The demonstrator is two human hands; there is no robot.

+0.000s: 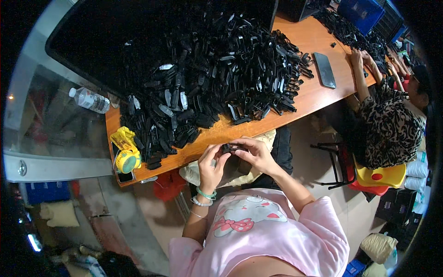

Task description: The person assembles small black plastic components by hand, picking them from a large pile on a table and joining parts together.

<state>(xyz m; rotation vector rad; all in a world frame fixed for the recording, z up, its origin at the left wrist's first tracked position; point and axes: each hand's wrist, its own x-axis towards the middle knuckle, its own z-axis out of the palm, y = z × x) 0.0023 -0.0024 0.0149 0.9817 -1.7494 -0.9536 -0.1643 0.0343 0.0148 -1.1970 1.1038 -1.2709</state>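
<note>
Between my two hands, just in front of the table's near edge and above my lap, is a small black plastic part [227,148]; its exact kind is too small to tell. My left hand [212,165] pinches its left side, thumb and fingers closed. From the right, my right hand [254,154] grips the same part with thumb and fingertips. Beyond them a large heap of black plastic pieces [221,69], shaped like small clips or buckles, covers much of the orange wooden table [207,138].
A yellow device [127,150] stands at the table's left corner. A clear water bottle [90,100] lies at the left. A dark phone [324,70] rests right of the heap. Another person [392,124] sits at the right, hands over more black pieces.
</note>
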